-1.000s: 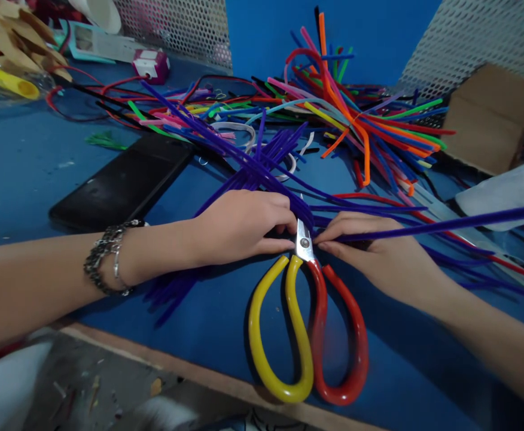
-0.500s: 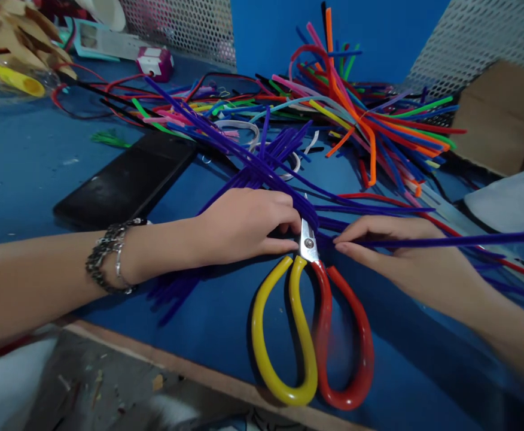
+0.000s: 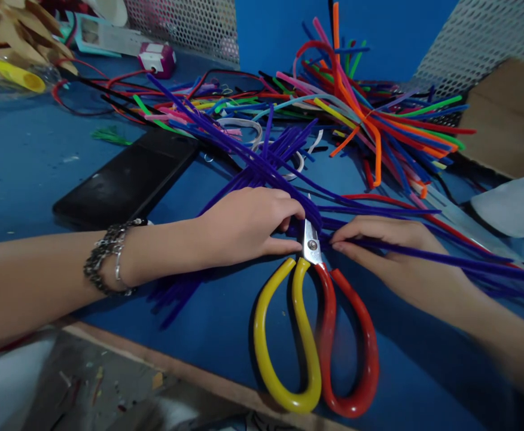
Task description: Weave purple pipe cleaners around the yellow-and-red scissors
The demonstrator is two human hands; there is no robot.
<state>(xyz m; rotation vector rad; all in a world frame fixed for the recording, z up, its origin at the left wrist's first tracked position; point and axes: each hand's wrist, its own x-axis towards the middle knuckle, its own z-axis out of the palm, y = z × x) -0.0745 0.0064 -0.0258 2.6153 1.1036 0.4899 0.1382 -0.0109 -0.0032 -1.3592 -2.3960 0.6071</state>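
My left hand lies over a crossed bundle of purple pipe cleaners, its fingers curled and the fingertips beside the scissor blades. Exactly what those fingertips grip is partly hidden. My right hand pinches a purple pipe cleaner between thumb and forefinger, its long end running off to the right. Between the hands, scissors with one yellow and one red handle lie on the table, handles toward me. Purple strands cover part of their blades.
A pile of mixed-colour pipe cleaners lies at the back. A black phone-like slab rests at left, with a purple-and-white box behind it. A cardboard box stands back right. The table's front edge runs below my hands.
The pipe cleaner's free end in my right hand has swung lower. The view has shifted slightly; both hands and the scissors keep nearly the same places.
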